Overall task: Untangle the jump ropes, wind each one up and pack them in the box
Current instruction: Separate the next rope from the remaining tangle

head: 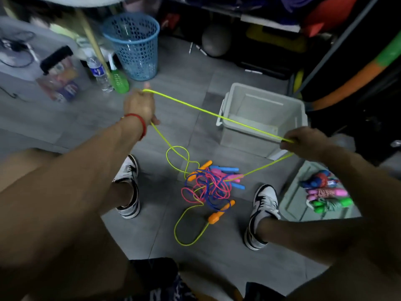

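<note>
Overhead, a thin yellow-green jump rope (217,115) is stretched taut between the left hand (140,105) and right hand (303,144), both gripped around it; its ends trail into a pink-and-blue tangle (208,187) with orange handles (217,216) on the floor, before the empty grey box (260,118).

The taut yellow rope (217,115) crosses the open box (263,115) mouth, tangled ropes (208,187) between both shoes (263,216)

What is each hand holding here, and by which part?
Both hands grip the yellow rope along its cord, not its handles: left hand at one end of the taut span, right hand at the other.
</note>
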Tool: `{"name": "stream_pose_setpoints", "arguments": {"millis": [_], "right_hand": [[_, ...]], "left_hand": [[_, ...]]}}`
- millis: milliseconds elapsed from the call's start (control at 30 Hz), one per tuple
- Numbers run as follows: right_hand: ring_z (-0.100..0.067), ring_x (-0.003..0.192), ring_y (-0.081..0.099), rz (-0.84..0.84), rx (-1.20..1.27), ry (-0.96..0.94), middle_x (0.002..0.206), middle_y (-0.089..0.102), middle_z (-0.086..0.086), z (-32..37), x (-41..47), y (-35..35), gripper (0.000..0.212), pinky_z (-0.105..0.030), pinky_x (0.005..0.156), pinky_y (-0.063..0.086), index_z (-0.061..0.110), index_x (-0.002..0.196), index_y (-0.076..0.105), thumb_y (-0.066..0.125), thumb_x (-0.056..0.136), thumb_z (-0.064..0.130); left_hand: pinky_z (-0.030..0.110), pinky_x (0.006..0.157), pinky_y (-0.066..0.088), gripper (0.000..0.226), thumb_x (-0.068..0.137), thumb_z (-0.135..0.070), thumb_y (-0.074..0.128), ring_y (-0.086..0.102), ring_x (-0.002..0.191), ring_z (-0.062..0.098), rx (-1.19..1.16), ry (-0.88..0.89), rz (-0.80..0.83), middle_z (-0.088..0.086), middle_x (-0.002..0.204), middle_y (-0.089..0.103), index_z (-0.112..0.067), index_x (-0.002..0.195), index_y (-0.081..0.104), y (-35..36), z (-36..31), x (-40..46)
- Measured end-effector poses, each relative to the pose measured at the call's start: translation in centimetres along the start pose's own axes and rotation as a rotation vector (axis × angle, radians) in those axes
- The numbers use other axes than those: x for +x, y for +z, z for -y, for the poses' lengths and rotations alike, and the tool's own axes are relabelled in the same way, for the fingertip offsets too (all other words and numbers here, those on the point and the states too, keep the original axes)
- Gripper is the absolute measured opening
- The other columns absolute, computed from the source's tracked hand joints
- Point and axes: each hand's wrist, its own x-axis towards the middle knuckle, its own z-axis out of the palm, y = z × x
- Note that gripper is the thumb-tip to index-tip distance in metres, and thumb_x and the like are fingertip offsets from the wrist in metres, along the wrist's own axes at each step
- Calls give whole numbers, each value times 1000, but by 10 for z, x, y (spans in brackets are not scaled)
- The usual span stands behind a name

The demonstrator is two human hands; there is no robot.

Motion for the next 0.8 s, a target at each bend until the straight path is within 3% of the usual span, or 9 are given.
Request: {"name": "stream_pose_setpoints", "arguments": {"millis": [67, 167, 233, 367, 433, 500, 633, 700, 800], "right_hand": [[-36, 99, 65, -50, 72, 54, 92, 68, -15, 0, -7, 13, 17, -26, 71, 31, 11, 96, 75, 69, 93, 26], [-36, 90, 68, -159, 298, 29, 86, 69, -15, 18, -15, 0, 32, -34, 71, 42, 18, 90, 73, 62, 95, 48], [-28, 69, 68, -284, 381, -154, 71, 65, -12, 35, -19, -22, 38, -46, 71, 53, 18, 88, 71, 58, 95, 53], [-9, 55, 51, -333, 270, -395, 58, 50, -1, 99, -18, -67, 25, -30, 63, 42, 23, 94, 72, 52, 103, 35], [-18, 65, 56, -332, 163, -477, 67, 59, -4, 132, -20, -82, 30, -36, 68, 45, 22, 95, 72, 51, 101, 42], [-33, 83, 63, -336, 57, -564, 80, 67, -9, 162, -13, -83, 38, -42, 75, 49, 20, 94, 71, 46, 100, 47], [-40, 102, 60, -373, -58, -484, 98, 69, -13, 203, 8, -65, 51, -43, 80, 49, 20, 97, 67, 37, 92, 60], [-38, 99, 61, -328, -46, -448, 96, 69, -14, 200, 19, -50, 49, -40, 80, 47, 17, 92, 68, 43, 91, 59], [-21, 73, 61, -25, 49, -363, 69, 65, -4, 167, 25, -13, 38, -34, 76, 47, 13, 77, 72, 57, 98, 42]], "left_hand": [[41, 49, 57, 39, 100, -48, 40, 61, 42, 27, -68, -58, -120, 11, 67, 52, -16, 80, 52, -16, -5, 15], [61, 86, 55, 61, 80, -52, 50, 64, 102, 50, 262, -100, -145, 32, 114, 63, -2, 112, 63, -40, 2, 44], [49, 102, 49, 54, 84, -40, 58, 57, 118, 45, 735, -50, 12, 28, 125, 61, 1, 118, 63, -48, 0, 35], [43, 105, 46, 37, 87, -16, 61, 56, 122, 40, 1155, 73, 258, 22, 132, 59, -6, 123, 62, -43, -4, -2], [38, 109, 41, 45, 88, -15, 59, 51, 130, 37, 1170, 164, 294, 18, 141, 54, -11, 133, 56, -33, -6, -8], [28, 104, 43, 50, 89, -3, 57, 50, 132, 27, 797, 257, 449, 13, 143, 54, -15, 137, 52, -17, -22, -24], [11, 69, 46, 23, 102, -15, 51, 66, 92, 11, 296, 302, 851, 6, 85, 71, -15, 122, 62, -3, -44, -68], [26, 57, 43, 25, 104, -31, 48, 61, 57, 15, 432, 433, 678, 8, 60, 62, -19, 93, 67, -10, -41, -57], [32, 43, 45, 27, 102, -11, 45, 52, 41, 16, 288, 344, 307, 4, 67, 59, -17, 77, 56, -36, -44, -19]]}}
